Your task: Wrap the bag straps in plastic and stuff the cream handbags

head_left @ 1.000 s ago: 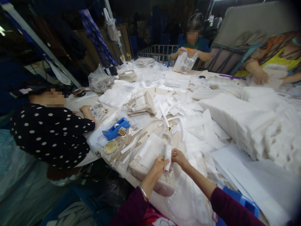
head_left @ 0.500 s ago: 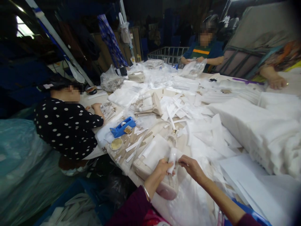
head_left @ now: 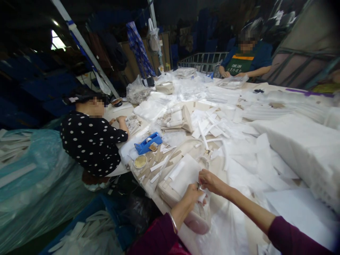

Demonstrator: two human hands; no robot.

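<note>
A cream handbag [head_left: 170, 189] with white padding [head_left: 185, 173] over its front lies at the near edge of the table. Above its right end, my left hand [head_left: 193, 194] is closed on a small piece of white wrapping [head_left: 202, 196]. My right hand [head_left: 211, 181] meets it from the right, its fingers pinched at the top of the same wrapping. What lies between the fingertips is too small to make out fully. The bag's strap curves behind my hands.
A blue tape dispenser [head_left: 148, 142], a round yellow-topped tin [head_left: 140, 162] and cardboard strips lie left of the bag. Beyond is another cream bag [head_left: 176, 118]. White foam sheets [head_left: 297, 141] are piled right. One person in polka dots sits left; another works at the far side.
My right hand has moved in to my left hand and now pinches the wrapping, which looks shorter. The view has turned left, and the far person's hands have lowered.
</note>
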